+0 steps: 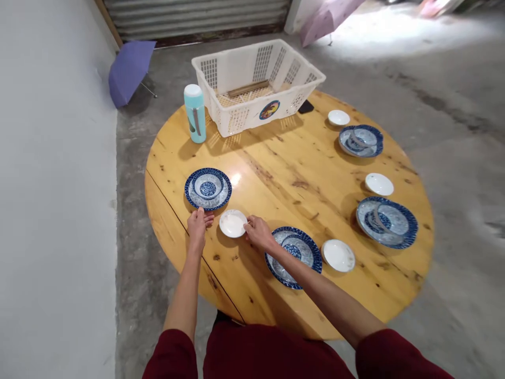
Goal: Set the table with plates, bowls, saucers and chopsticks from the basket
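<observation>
My right hand (pixel 258 231) pinches the right rim of a small white dish (pixel 232 223) that is on or just above the wooden table. To its left, my left hand (pixel 199 225) has its thumb at the near rim of a blue-and-white plate (pixel 190 199); the other fingers stretch out toward the dish. A patterned blue-and-white bowl (pixel 208 187) sits in that plate. Partly under my right forearm lies another blue-and-white plate (pixel 316 259) with a bowl (pixel 292 250) in it. A second white dish (pixel 338 256) stands beside it.
At the table's right are two more blue plates (pixel 410 231) with tilted bowls, and white dishes (pixel 379 184). A white plastic basket (pixel 244 113), a turquoise bottle (pixel 196 116) and a dark phone (pixel 306 107) stand at the back. Umbrellas (pixel 128 71) lie on the floor.
</observation>
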A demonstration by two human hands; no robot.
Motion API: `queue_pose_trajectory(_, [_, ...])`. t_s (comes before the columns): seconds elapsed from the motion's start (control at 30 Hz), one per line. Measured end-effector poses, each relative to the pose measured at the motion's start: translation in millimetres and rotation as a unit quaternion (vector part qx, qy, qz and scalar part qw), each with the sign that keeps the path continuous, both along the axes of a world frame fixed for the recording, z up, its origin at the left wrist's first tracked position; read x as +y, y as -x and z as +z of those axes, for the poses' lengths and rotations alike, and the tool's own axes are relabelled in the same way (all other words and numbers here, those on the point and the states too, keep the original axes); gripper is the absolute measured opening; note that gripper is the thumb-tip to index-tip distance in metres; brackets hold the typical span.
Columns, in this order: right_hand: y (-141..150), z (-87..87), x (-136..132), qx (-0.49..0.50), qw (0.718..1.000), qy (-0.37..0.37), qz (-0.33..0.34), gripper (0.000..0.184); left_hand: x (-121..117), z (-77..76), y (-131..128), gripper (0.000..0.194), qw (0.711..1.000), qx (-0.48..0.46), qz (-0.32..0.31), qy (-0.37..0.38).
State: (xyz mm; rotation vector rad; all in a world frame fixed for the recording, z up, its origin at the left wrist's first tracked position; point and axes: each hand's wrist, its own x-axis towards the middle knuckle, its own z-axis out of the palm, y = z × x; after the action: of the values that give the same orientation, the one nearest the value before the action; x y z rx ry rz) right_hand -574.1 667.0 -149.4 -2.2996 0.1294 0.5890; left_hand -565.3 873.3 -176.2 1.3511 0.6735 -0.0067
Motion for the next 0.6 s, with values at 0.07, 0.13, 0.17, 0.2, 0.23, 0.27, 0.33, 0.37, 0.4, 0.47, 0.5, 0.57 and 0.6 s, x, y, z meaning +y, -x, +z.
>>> queue_pose_trajectory(0.07, [-2.1,-2.1,4.4,-0.001,1.000,0.004,-0.013,0.031,-2.6,-0.7,4.6,0.048,1.000,0.004,-0.018,-0.010])
queue_pose_trajectory(0.13, [-4.5,-5.0,7.9,-0.005,1.000,0.016,-0.026,0.030,-7.7,-2.1,13.8,0.047,0.999,0.004,-0.047,-0.024])
queue_pose_trajectory(0.17, [-5.3,-6.8,9.2,-0.006,0.999,0.021,-0.030,0.030,-10.9,-3.0,19.6,0.046,0.997,0.002,-0.065,-0.036])
queue_pose_trajectory(0.2, [-5.5,-8.7,10.1,-0.007,0.999,0.023,-0.032,0.030,-14.1,-3.9,25.6,0.044,0.995,0.000,-0.084,-0.053])
queue_pose_trajectory(0.23, [-5.0,-10.6,10.7,-0.007,0.999,0.022,-0.034,0.030,-17.1,-4.7,31.4,0.041,0.992,-0.003,-0.103,-0.073])
queue_pose_trajectory(0.27, [-3.8,-12.3,10.9,-0.008,0.999,0.019,-0.035,0.030,-19.9,-5.4,36.8,0.039,0.988,-0.005,-0.120,-0.094])
queue_pose_trajectory(0.33, [0.5,-14.7,10.4,-0.008,0.999,0.009,-0.041,0.031,-24.1,-6.2,45.2,0.035,0.981,-0.010,-0.146,-0.130])
queue_pose_trajectory(0.37, [3.1,-15.4,9.9,-0.007,0.999,0.006,-0.045,0.030,-25.4,-6.2,47.8,0.033,0.978,-0.013,-0.152,-0.144])
queue_pose_trajectory(0.4, [5.9,-15.6,9.4,-0.007,0.999,0.004,-0.049,0.030,-26.3,-6.1,49.5,0.031,0.975,-0.016,-0.156,-0.158])
queue_pose_trajectory(0.47, [10.6,-15.2,8.6,-0.007,0.999,0.008,-0.053,0.029,-27.0,-5.1,50.2,0.028,0.968,-0.020,-0.162,-0.191])
queue_pose_trajectory(0.5, [12.4,-14.6,8.5,-0.006,0.998,0.011,-0.054,0.029,-27.0,-4.2,49.6,0.027,0.963,-0.022,-0.168,-0.210])
queue_pose_trajectory(0.57, [14.2,-13.3,8.9,-0.005,0.998,0.019,-0.054,0.029,-26.8,-2.2,47.5,0.027,0.950,-0.022,-0.185,-0.251])
queue_pose_trajectory(0.6, [14.5,-12.7,9.3,-0.005,0.998,0.022,-0.053,0.030,-26.7,-1.1,46.4,0.028,0.943,-0.021,-0.195,-0.270])
